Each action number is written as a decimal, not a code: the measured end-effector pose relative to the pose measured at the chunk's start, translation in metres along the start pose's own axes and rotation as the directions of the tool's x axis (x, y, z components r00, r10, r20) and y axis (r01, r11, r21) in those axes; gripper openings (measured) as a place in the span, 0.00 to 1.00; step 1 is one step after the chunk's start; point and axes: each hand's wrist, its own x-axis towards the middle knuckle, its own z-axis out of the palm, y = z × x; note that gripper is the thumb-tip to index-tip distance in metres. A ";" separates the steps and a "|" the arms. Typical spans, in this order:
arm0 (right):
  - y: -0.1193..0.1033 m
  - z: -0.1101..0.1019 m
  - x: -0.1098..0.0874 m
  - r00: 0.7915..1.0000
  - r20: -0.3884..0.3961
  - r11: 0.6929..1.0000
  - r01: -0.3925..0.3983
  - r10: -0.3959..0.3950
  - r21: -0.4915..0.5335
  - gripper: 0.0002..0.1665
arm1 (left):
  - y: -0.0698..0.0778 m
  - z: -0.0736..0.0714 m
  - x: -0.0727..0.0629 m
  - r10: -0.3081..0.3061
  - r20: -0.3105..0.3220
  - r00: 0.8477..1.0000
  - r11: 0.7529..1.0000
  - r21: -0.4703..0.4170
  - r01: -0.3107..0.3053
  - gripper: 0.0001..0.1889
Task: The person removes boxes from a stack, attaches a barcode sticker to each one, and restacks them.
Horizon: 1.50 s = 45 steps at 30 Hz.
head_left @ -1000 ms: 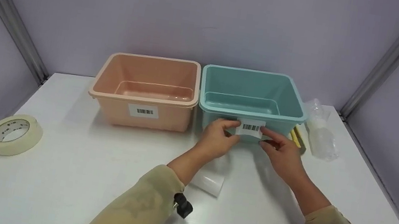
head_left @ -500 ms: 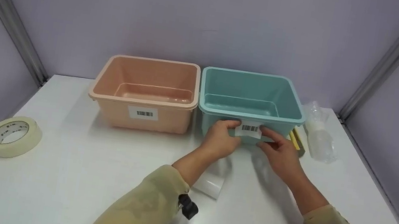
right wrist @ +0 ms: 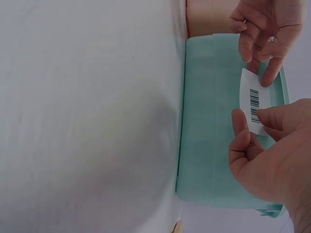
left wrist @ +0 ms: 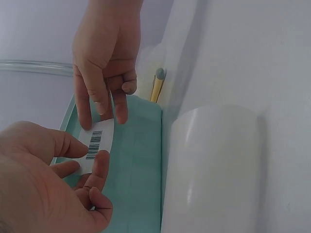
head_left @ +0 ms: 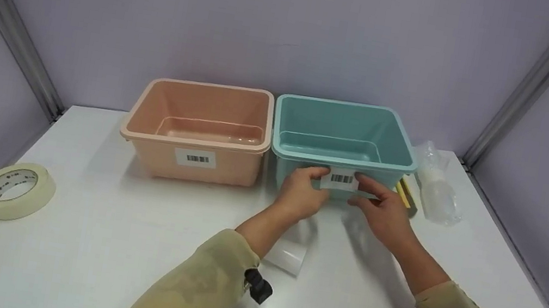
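Observation:
A white barcode label (head_left: 341, 179) lies against the front wall of the teal bin (head_left: 342, 161), just under its rim. My left hand (head_left: 300, 194) pinches the label's left edge with thumb and finger. At the opposite edge, my right hand (head_left: 387, 216) holds the label the same way. The wrist views show the label (left wrist: 96, 141) slightly bowed, with its lower edge (right wrist: 245, 99) lifting a little from the plastic. Beside the teal one stands a peach bin (head_left: 193, 142), bearing a similar barcode label (head_left: 195, 158) on its front.
A white roll (head_left: 286, 256) lies on the table below my left wrist. Masking tape (head_left: 15, 190) sits at the far left. Right of the teal bin are a yellow-and-grey tool (head_left: 406, 196), partly hidden, and a clear plastic wrapping (head_left: 441, 197).
The label's lower edge has gone from curved to nearly flat against the teal bin. Both hands stay at its edges, the right one shifting slightly left.

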 end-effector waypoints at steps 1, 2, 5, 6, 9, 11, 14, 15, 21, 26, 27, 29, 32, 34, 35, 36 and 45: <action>0.000 0.000 0.000 1.000 -0.001 1.000 0.000 0.000 -0.003 0.30 | 0.000 0.000 0.000 0.000 0.000 1.000 1.000 -0.002 0.000 0.28; 0.000 0.000 0.000 1.000 -0.002 1.000 -0.002 0.002 -0.004 0.30 | 0.000 0.000 0.000 -0.001 0.001 1.000 1.000 -0.004 0.001 0.28; 0.001 0.000 0.000 1.000 -0.005 1.000 -0.004 0.004 0.003 0.30 | 0.000 0.000 0.000 -0.004 0.006 1.000 1.000 -0.008 0.004 0.29; 0.002 0.001 0.000 1.000 -0.006 1.000 -0.005 0.005 0.012 0.30 | 0.001 0.000 0.000 -0.005 0.007 1.000 1.000 -0.011 0.005 0.29; 0.006 0.000 0.001 1.000 -0.008 1.000 -0.008 0.008 0.031 0.30 | 0.002 -0.001 0.000 -0.010 0.016 1.000 1.000 -0.021 0.010 0.29; 0.009 0.000 0.001 1.000 -0.008 0.999 -0.013 0.013 0.041 0.31 | 0.002 -0.001 0.000 -0.012 0.021 1.000 1.000 -0.022 0.013 0.30; 0.012 -0.003 0.000 0.999 0.000 0.999 -0.032 0.032 0.029 0.32 | 0.000 -0.002 -0.001 -0.029 0.029 0.999 0.999 -0.024 0.029 0.29; 0.014 -0.004 -0.001 0.999 0.004 0.999 -0.039 0.039 0.026 0.32 | -0.002 -0.002 -0.002 -0.035 0.030 0.999 0.999 -0.025 0.036 0.29; 0.016 -0.008 -0.002 0.997 0.011 0.997 -0.072 0.071 0.035 0.26 | -0.011 -0.002 -0.003 -0.003 0.011 1.000 1.000 0.000 0.003 0.25; 0.007 -0.002 0.006 1.000 0.023 0.997 -0.016 0.015 0.076 0.21 | -0.008 0.006 0.005 0.096 0.026 0.995 0.994 -0.052 -0.095 0.22; 0.006 0.001 0.008 1.000 0.029 0.997 -0.001 -0.002 0.081 0.22 | -0.007 0.008 0.007 0.106 0.024 0.994 0.992 -0.065 -0.104 0.22; 0.004 0.005 0.012 0.999 0.039 0.996 0.027 -0.031 0.091 0.23 | -0.006 0.011 0.011 0.112 0.015 0.994 0.991 -0.078 -0.110 0.21; 0.003 0.007 0.015 0.998 0.041 0.995 0.047 -0.051 0.093 0.23 | -0.006 0.012 0.014 0.100 -0.012 0.995 0.991 -0.085 -0.101 0.20; 0.004 0.005 0.016 0.998 0.037 0.994 0.051 -0.055 0.100 0.23 | -0.008 0.011 0.014 0.097 -0.030 0.995 0.990 -0.099 -0.099 0.19; 0.004 0.003 0.015 0.998 0.035 0.993 0.047 -0.051 0.106 0.23 | -0.010 0.010 0.014 0.099 -0.043 0.994 0.989 -0.107 -0.103 0.18; 0.005 0.001 0.015 0.999 0.028 0.993 0.037 -0.041 0.110 0.23 | -0.011 0.009 0.014 0.100 -0.058 0.993 0.988 -0.116 -0.106 0.18; 0.014 -0.007 0.008 0.998 0.002 0.993 -0.058 0.058 0.103 0.23 | -0.020 0.012 0.010 0.119 -0.078 0.990 0.982 -0.136 -0.129 0.19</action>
